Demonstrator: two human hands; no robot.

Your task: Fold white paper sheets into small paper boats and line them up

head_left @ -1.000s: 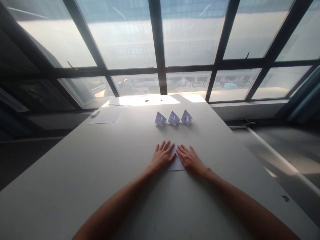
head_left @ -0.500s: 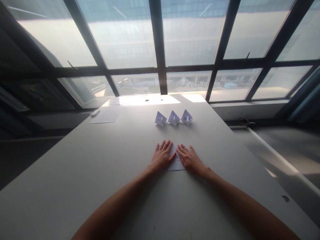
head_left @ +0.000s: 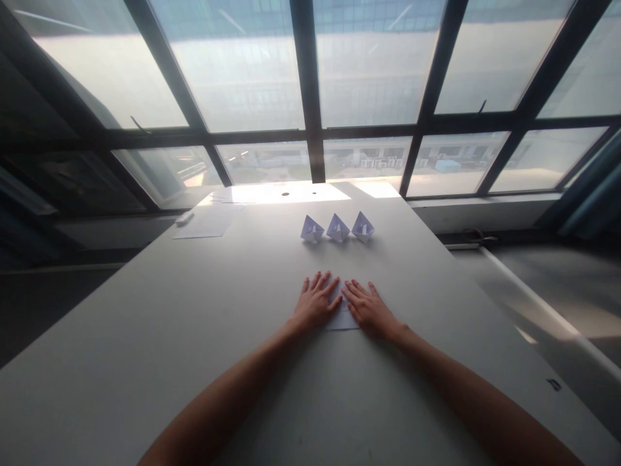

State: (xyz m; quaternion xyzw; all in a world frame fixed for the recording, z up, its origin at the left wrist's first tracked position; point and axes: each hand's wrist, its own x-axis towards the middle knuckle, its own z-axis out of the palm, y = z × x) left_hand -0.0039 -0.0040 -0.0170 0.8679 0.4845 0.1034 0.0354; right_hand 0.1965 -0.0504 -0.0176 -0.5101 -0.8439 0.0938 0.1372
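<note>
Centre frame: left hand (head_left: 314, 303) and right hand (head_left: 369, 308) lie flat, fingers spread, palms pressing a small paper sheet (head_left: 342, 320) onto the grey table (head_left: 145, 336), apparently to hold it flat; neither grips it. Three folded paper boats (head_left: 337, 228) stand in a row above centre, well apart from the hands; loose sheets (head_left: 206, 223) lie upper left.

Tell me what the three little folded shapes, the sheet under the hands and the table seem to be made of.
Folded shapes: thin white paper, matte, judging by sharp creases and flat facets. Sheet under the left hand and right hand: apparently the same paper, lying flat with crisp edges. Table: smooth pale grey top, probably laminate; it shows only a soft sheen near the window.
</note>
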